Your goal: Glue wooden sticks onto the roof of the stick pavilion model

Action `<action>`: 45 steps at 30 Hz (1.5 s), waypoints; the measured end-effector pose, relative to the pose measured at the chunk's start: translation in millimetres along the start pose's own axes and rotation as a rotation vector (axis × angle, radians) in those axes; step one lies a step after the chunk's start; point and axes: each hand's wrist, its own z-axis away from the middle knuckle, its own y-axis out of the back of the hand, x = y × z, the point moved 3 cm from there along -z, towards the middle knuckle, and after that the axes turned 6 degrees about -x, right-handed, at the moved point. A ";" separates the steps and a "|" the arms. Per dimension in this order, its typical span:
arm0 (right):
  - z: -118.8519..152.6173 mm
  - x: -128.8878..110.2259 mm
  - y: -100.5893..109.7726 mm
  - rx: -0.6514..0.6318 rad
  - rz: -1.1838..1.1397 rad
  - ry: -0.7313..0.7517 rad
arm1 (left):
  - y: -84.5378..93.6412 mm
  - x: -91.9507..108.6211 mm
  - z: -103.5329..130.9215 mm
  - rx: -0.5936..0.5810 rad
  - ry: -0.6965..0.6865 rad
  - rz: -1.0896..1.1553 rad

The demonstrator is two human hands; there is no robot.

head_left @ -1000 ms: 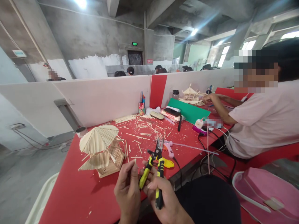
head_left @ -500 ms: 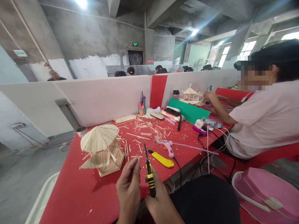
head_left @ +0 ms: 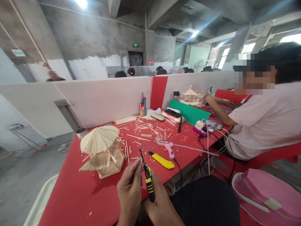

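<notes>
While the right hand (head_left: 161, 199) is closed around one pair of black-and-yellow pliers (head_left: 148, 182) over the near edge, the left hand (head_left: 131, 191) pinches what seems a small pale stick piece (head_left: 141, 159). Right of them, one yellow plastic cutter (head_left: 162, 160) and one pink glue gun (head_left: 168, 148) lie on the red tabletop (head_left: 70, 197); left, one pale wooden stick model (head_left: 102, 150) stands, bare surface nearer. One long white partition (head_left: 113, 102) borders the far side, grey concrete walls (head_left: 91, 34) beyond.

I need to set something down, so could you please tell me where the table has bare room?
The widest bare patch of table lies between the pavilion, the left hand and the near left edge, with a small scrap on it. Beyond the hands it is crowded: loose sticks, cutter and glue gun.
</notes>
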 end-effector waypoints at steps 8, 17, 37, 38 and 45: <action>-0.8 8.8 3.2 -0.005 0.118 0.001 | -2.7 -3.9 0.2 0.019 -0.044 0.104; 0.2 18.9 1.4 0.034 0.191 -0.054 | -0.7 -10.0 -2.3 0.038 0.055 0.164; -14.0 31.8 -2.3 -0.050 0.257 -0.018 | -0.5 -16.3 -6.2 0.104 0.005 0.072; -15.5 30.6 -2.1 -0.054 0.255 0.001 | -1.0 -17.0 -6.9 0.100 -0.003 0.072; -24.7 14.5 -0.2 -0.062 0.272 0.074 | -2.8 -24.7 -12.9 0.083 -0.042 0.077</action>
